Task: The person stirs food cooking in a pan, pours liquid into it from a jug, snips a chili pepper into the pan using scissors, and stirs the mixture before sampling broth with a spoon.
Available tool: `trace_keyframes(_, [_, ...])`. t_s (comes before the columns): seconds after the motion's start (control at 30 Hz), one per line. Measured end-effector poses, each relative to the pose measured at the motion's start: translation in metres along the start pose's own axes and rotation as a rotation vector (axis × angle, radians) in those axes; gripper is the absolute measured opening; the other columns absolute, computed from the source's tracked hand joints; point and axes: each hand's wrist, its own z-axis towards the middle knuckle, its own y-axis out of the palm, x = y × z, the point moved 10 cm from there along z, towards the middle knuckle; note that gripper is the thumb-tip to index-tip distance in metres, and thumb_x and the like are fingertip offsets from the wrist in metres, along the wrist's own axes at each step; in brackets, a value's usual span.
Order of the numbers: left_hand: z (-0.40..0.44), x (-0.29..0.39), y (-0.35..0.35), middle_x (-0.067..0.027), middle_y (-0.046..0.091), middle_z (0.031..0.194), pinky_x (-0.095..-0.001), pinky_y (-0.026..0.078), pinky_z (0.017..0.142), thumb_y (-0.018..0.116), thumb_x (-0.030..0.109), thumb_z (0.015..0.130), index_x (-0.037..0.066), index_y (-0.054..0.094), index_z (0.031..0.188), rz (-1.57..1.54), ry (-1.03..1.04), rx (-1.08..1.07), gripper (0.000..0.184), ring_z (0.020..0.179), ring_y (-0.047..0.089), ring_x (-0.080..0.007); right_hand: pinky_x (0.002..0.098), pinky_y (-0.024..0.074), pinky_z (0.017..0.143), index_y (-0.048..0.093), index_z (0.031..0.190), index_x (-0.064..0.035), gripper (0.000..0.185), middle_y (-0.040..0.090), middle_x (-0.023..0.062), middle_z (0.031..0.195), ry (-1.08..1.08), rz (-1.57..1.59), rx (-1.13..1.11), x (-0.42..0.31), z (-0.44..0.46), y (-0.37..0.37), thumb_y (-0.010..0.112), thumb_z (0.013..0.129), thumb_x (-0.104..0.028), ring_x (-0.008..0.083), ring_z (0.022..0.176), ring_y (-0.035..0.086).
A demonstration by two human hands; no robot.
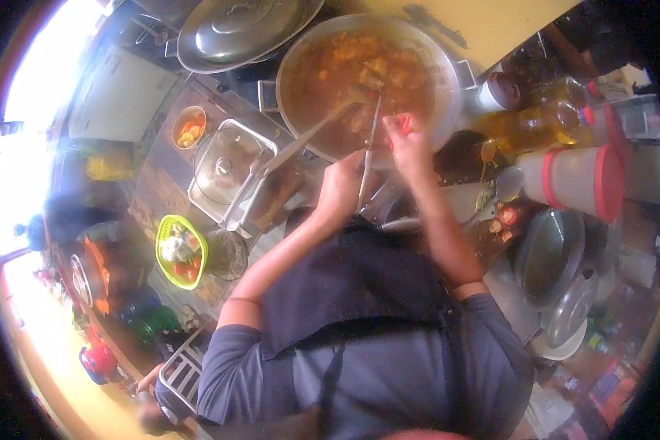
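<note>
A wide metal pot point(288, 110) of reddish stew with chunks stands in front of me. My left hand point(339, 189) is closed around the handle of a long thin metal utensil point(372, 139) at the pot's near rim. The utensil's far end reaches into the stew, so its shape cannot be made out. My right hand point(409, 139) is over the right side of the rim, its fingers pinched on a small red thing point(402, 123) too blurred to name. A large long-handled spoon point(297, 150) leans across the pot's left rim, its bowl in the stew.
Left of the pot are a lidded rectangular pan point(224, 176), a small bowl of cut vegetables point(190, 127) and a green basket point(161, 253). A big lid point(246, 26) lies at the back. Oil bottles point(543, 125) and a red-rimmed container point(579, 180) stand right. Another person point(170, 400) is lower left.
</note>
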Motion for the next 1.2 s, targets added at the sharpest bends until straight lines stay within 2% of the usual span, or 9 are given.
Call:
trace_keyframes(0.1, [-0.001,-0.005,0.000,-0.0234,0.063,0.083,-0.0411,0.048,0.070,0.056,0.017,0.076,0.004,0.060,0.100,-0.024,-0.098,-0.043,0.027,0.076,0.063,-0.0340,0.0251,0.0380,0.048,0.058,0.081,-0.0065,0.019,0.054,-0.0023,0.058,-0.011,-0.003,0.042,-0.002,-0.001,-0.003,0.065,0.087,-0.024,0.0081,0.050,0.047])
trace_keyframes(0.17, [0.000,-0.008,0.006,-0.0219,0.064,0.083,-0.0413,0.048,0.071,0.056,0.017,0.076,0.005,0.060,0.103,-0.176,-0.072,-0.113,0.030,0.076,0.063,-0.0341,0.0250,0.0376,0.047,0.058,0.081,-0.0068,0.021,0.053,-0.0024,0.058,-0.008,0.005,0.035,-0.003,0.001,-0.004,0.065,0.086,-0.026,0.0080,0.049,0.047])
trace_keyframes(0.33, [0.006,-0.001,-0.001,-0.0191,0.065,0.081,-0.0390,0.049,0.070,0.058,0.018,0.076,0.007,0.059,0.110,-0.029,0.073,-0.003,0.036,0.074,0.064,-0.0299,0.0249,0.0367,0.048,0.058,0.081,-0.0072,0.025,0.053,-0.0025,0.058,0.039,-0.029,-0.051,0.004,0.001,0.003,0.066,0.085,-0.030,0.0078,0.051,0.046])
trace_keyframes(0.6, [0.003,-0.002,-0.008,-0.0166,0.063,0.071,-0.0380,0.049,0.063,0.057,0.016,0.074,0.006,0.061,0.103,0.007,0.057,0.039,0.031,0.064,0.062,-0.0249,0.0236,0.0379,0.053,0.059,0.083,-0.0062,0.016,0.053,-0.0032,0.066,0.059,-0.091,-0.065,-0.010,0.003,0.006,0.064,0.087,-0.021,0.0065,0.058,0.047])
trace_keyframes(0.7, [0.002,-0.002,-0.010,-0.0150,0.063,0.070,-0.0370,0.049,0.062,0.057,0.015,0.074,0.006,0.062,0.103,-0.020,0.032,0.029,0.031,0.063,0.061,-0.0221,0.0235,0.0374,0.052,0.058,0.082,-0.0067,0.016,0.053,-0.0033,0.067,0.007,-0.146,-0.005,-0.003,0.008,0.002,0.065,0.087,-0.021,0.0063,0.058,0.047])
trace_keyframes(0.77, [0.003,-0.015,0.003,-0.0139,0.063,0.071,-0.0369,0.049,0.064,0.056,0.015,0.075,0.007,0.062,0.105,-0.182,-0.119,-0.125,0.032,0.064,0.061,-0.0213,0.0244,0.0389,0.052,0.060,0.083,-0.0053,0.019,0.055,-0.0016,0.065,0.034,-0.038,-0.019,-0.004,0.006,0.002,0.066,0.085,-0.023,0.0071,0.056,0.048])
trace_keyframes(0.87, [0.006,-0.004,-0.001,-0.0151,0.064,0.073,-0.0374,0.049,0.066,0.056,0.015,0.075,0.008,0.062,0.107,-0.111,0.073,-0.011,0.033,0.066,0.062,-0.0230,0.0250,0.0405,0.051,0.061,0.083,-0.0038,0.022,0.057,0.0000,0.065,0.073,0.017,-0.072,0.001,0.008,0.005,0.069,0.084,-0.024,0.0079,0.054,0.049])
trace_keyframes(1.13, [0.005,-0.007,-0.002,-0.0168,0.065,0.075,-0.0375,0.049,0.067,0.057,0.016,0.075,0.008,0.061,0.109,0.009,0.028,0.018,0.035,0.071,0.064,-0.0256,0.0211,0.0354,0.051,0.060,0.083,-0.0065,0.016,0.052,-0.0035,0.063,0.099,0.068,-0.070,0.000,0.004,0.010,0.065,0.087,-0.022,0.0053,0.056,0.046])
trace_keyframes(1.2, [0.002,-0.002,-0.007,-0.0166,0.065,0.075,-0.0375,0.049,0.068,0.057,0.016,0.075,0.008,0.061,0.109,0.064,0.047,0.028,0.035,0.071,0.064,-0.0256,0.0250,0.0429,0.051,0.060,0.088,-0.0022,0.022,0.056,0.0006,0.064,0.046,-0.042,-0.050,0.002,0.010,0.005,0.068,0.084,-0.023,0.0086,0.054,0.051])
